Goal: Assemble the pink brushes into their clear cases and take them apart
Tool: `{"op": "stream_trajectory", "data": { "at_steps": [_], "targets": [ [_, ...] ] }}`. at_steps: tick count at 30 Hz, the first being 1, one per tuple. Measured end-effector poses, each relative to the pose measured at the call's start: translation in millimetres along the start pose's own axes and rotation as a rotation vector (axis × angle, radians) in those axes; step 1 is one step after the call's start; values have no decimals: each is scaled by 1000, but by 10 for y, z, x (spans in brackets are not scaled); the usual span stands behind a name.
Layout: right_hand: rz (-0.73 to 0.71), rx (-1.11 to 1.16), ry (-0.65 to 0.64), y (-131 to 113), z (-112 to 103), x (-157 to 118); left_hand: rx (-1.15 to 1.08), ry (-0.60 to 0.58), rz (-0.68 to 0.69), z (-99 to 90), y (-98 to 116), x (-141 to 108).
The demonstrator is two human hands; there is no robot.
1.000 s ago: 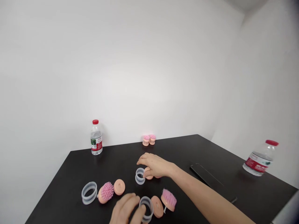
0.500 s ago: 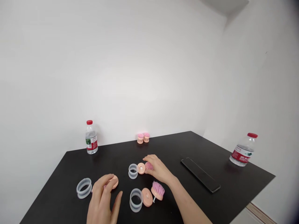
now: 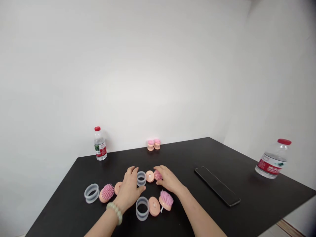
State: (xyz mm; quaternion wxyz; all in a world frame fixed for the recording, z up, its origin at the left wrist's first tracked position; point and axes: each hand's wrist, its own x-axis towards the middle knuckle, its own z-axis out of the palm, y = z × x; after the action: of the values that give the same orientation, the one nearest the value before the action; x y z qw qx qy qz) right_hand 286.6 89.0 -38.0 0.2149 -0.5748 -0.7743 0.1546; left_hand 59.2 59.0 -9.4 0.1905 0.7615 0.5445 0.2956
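My left hand [image 3: 129, 188], with a pale bead bracelet [image 3: 115, 211] on its wrist, reaches beside the small translucent ring [image 3: 141, 178]; its thumb and fingers are apart. My right hand [image 3: 169, 178] is cupped beside a pink-bristled round brush head [image 3: 158, 175], thumb and fingers spread around it; contact is hard to tell. Between the hands lies a peach disc [image 3: 150, 176]. Nearer me are another translucent ring [image 3: 142, 209], a larger peach disc [image 3: 154, 206] and a tilted brush head [image 3: 166, 200] with a white stem. On the left lie a ring [image 3: 92, 193], a brush head [image 3: 107, 193] and a partly hidden disc [image 3: 118, 188].
Two assembled pink brushes [image 3: 153, 144] stand at the back of the black table [image 3: 177, 154] by the wall. Water bottles stand at the back left [image 3: 100, 144] and the right [image 3: 273, 159]. A flat black phone-like slab [image 3: 217, 186] lies right of my right hand.
My left hand has moved forward and right, from the left disc and brush head to the small ring, uncovering that brush head. My right hand stays by its brush head. The view has shifted slightly.
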Motion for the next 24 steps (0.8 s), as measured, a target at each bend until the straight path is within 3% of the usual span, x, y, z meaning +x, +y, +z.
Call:
{"op": "stream_trajectory", "data": {
  "at_steps": [5, 8, 12, 16, 18, 20, 22, 24],
  "targets": [
    [-28, -17, -1, -34, -50, -30, 14, -35, -45, 218, -65, 274],
    [-25, -13, 18, -30, -67, -36, 3, -34, -34, 250, -55, 336],
    [16, 30, 112, 7, -133, -28, -53, 42, -13, 90, 29, 273],
    [59, 145, 268, -21, -238, -55, -175, 77, 61, -123, 43, -33],
    [6, 369, 289, -120, -252, -110, -377, 87, 98, -164, -4, -240],
    [-108, 721, 245, -280, -222, -192, -418, 86, 65, -157, -58, -431],
    [-218, 1015, 155, -466, -154, -282, -443, 170, 27, -131, -91, -574],
    [-287, 1094, 89, -627, -71, -353, -429, 206, 14, -116, -89, -659]
  ]
}}
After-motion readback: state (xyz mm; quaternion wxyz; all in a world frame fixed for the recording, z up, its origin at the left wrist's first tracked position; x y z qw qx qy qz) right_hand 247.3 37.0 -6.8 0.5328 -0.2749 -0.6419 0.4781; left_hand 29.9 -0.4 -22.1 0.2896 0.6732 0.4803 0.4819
